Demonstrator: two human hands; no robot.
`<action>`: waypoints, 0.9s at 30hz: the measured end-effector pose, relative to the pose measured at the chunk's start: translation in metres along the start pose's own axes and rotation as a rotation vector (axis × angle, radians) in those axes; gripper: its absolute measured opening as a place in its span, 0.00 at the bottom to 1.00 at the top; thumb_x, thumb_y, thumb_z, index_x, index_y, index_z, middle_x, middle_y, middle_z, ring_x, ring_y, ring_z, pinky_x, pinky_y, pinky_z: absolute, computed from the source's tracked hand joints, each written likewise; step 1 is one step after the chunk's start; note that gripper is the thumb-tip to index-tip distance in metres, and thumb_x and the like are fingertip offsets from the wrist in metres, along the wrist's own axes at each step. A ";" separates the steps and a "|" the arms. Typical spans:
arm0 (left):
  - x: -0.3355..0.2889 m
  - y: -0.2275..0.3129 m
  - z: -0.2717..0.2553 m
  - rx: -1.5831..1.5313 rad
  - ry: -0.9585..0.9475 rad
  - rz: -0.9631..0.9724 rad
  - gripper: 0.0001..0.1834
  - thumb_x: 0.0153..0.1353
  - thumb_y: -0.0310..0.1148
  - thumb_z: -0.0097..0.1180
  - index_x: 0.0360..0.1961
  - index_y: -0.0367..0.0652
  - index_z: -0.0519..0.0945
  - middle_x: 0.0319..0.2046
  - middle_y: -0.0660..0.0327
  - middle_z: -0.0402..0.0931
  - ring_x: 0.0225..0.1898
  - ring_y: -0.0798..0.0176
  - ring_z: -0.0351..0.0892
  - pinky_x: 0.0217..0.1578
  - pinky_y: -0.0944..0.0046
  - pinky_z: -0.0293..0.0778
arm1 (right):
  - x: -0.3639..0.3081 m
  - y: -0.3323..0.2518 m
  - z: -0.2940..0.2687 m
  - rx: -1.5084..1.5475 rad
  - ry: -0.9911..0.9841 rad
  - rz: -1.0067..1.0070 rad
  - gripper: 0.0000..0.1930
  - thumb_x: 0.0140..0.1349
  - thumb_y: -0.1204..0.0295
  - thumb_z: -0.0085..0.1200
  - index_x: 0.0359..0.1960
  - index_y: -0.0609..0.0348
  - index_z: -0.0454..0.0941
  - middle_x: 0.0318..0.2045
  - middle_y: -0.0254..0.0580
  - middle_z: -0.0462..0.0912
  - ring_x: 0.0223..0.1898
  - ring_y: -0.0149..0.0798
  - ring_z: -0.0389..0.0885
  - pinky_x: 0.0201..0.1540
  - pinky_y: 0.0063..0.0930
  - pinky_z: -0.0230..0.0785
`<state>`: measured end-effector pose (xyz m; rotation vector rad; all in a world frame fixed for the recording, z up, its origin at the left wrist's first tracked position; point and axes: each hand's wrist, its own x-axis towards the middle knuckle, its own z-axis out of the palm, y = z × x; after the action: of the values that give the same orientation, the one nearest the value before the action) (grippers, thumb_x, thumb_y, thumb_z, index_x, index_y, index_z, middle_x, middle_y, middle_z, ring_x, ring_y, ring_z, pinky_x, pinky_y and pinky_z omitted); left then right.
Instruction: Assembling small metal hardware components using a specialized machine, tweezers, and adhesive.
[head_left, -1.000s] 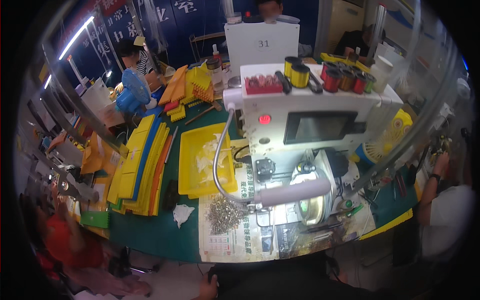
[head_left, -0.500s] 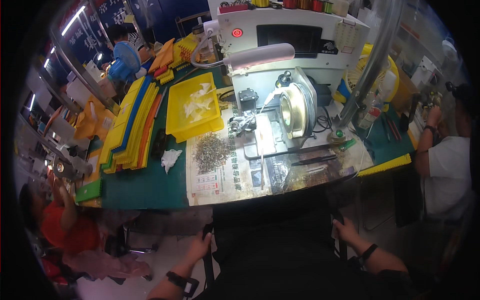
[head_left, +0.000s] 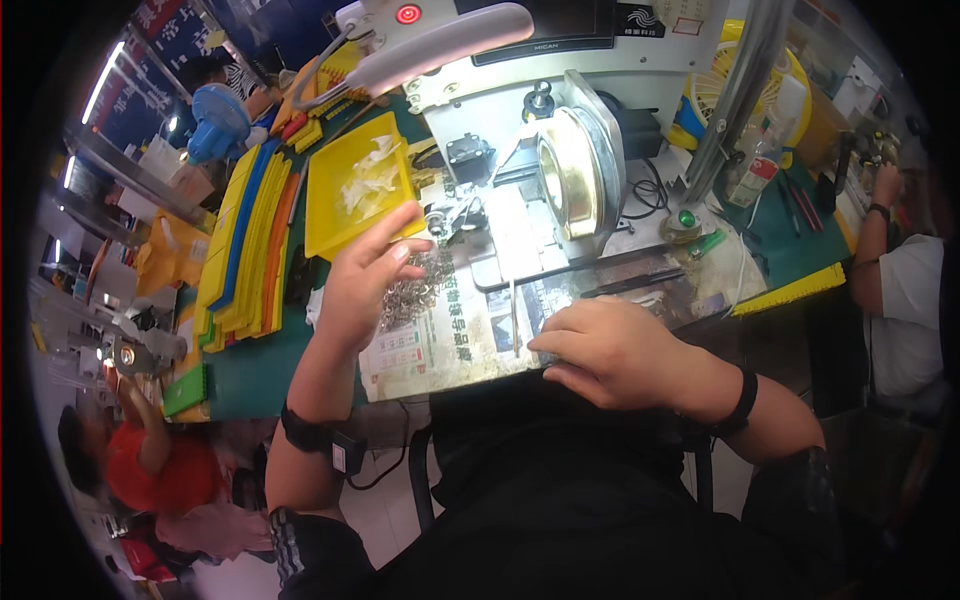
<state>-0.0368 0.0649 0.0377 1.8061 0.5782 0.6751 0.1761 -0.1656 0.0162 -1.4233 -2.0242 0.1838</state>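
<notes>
Partly, left hand (head_left: 362,285) hides small metal pieces (head_left: 411,300).

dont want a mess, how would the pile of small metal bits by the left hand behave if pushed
The metal pile would probably scatter, as it looks like many loose pieces. Their thin, shiny shapes may tangle. The paper underneath could shift, since it looks thin and flat.

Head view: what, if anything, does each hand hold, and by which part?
The left hand, open near the pile of small metal pieces, shows nothing held. For the right hand, it cannot be told: its underside is hidden.
</notes>
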 end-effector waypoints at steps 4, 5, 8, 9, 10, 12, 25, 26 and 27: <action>0.025 -0.025 0.006 -0.502 -0.108 -0.231 0.23 0.72 0.27 0.46 0.65 0.27 0.68 0.46 0.53 0.78 0.46 0.61 0.81 0.44 0.67 0.79 | -0.025 0.041 0.003 -0.343 -0.041 0.233 0.14 0.58 0.67 0.61 0.44 0.57 0.80 0.40 0.42 0.81 0.46 0.49 0.79 0.50 0.42 0.69; 0.028 -0.031 0.005 -0.578 -0.141 -0.271 0.24 0.72 0.27 0.47 0.66 0.27 0.67 0.43 0.53 0.79 0.44 0.61 0.81 0.44 0.67 0.79 | -0.032 0.049 0.004 -0.468 -0.024 0.316 0.13 0.58 0.66 0.60 0.42 0.57 0.80 0.40 0.43 0.81 0.47 0.49 0.78 0.52 0.43 0.68; 0.030 -0.056 0.000 -0.691 -0.164 -0.270 0.13 0.71 0.28 0.51 0.52 0.31 0.76 0.37 0.57 0.79 0.35 0.68 0.77 0.36 0.71 0.74 | -0.036 0.059 -0.001 -0.400 -0.080 0.347 0.11 0.57 0.68 0.62 0.40 0.56 0.80 0.41 0.44 0.81 0.49 0.49 0.77 0.53 0.45 0.66; 0.030 -0.064 -0.006 -0.734 -0.221 -0.247 0.09 0.71 0.28 0.53 0.45 0.33 0.79 0.35 0.59 0.79 0.33 0.70 0.76 0.34 0.73 0.72 | -0.035 0.061 -0.005 -0.351 -0.163 0.389 0.12 0.56 0.69 0.63 0.41 0.56 0.81 0.41 0.43 0.82 0.49 0.49 0.77 0.53 0.45 0.65; 0.029 -0.056 -0.002 -0.637 -0.116 -0.292 0.05 0.69 0.27 0.55 0.38 0.36 0.79 0.32 0.63 0.78 0.30 0.73 0.72 0.32 0.74 0.68 | -0.036 0.063 -0.008 -0.352 -0.165 0.397 0.12 0.56 0.69 0.63 0.41 0.56 0.81 0.41 0.43 0.82 0.49 0.49 0.77 0.53 0.45 0.65; 0.030 -0.034 -0.010 -0.571 -0.088 -0.193 0.05 0.69 0.27 0.55 0.38 0.36 0.79 0.32 0.63 0.77 0.31 0.73 0.72 0.33 0.74 0.68 | -0.034 0.065 -0.014 -0.279 -0.166 0.362 0.08 0.60 0.70 0.60 0.38 0.58 0.77 0.38 0.46 0.81 0.44 0.52 0.78 0.45 0.43 0.69; 0.026 -0.007 0.032 -0.640 -0.208 0.233 0.06 0.67 0.24 0.57 0.37 0.30 0.80 0.48 0.46 0.81 0.45 0.59 0.83 0.47 0.58 0.78 | 0.083 0.015 0.046 1.184 0.339 0.603 0.17 0.78 0.62 0.38 0.37 0.60 0.75 0.21 0.26 0.66 0.22 0.21 0.60 0.27 0.17 0.56; 0.024 -0.011 0.033 -0.645 -0.214 0.232 0.06 0.67 0.24 0.57 0.37 0.30 0.80 0.48 0.46 0.81 0.45 0.59 0.83 0.47 0.58 0.78 | 0.086 0.017 0.048 1.221 0.370 0.590 0.18 0.78 0.62 0.38 0.35 0.59 0.74 0.21 0.26 0.66 0.22 0.21 0.60 0.27 0.18 0.56; 0.023 -0.015 0.035 -0.564 -0.204 0.292 0.05 0.66 0.23 0.57 0.37 0.30 0.80 0.44 0.47 0.82 0.44 0.58 0.83 0.48 0.58 0.78 | 0.089 0.020 0.050 1.256 0.403 0.576 0.18 0.78 0.62 0.38 0.34 0.59 0.74 0.20 0.26 0.65 0.22 0.21 0.60 0.26 0.18 0.55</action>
<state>0.0032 0.0618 0.0186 1.4074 -0.0252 0.7485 0.1453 -0.0663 0.0054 -0.9834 -0.7567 1.0826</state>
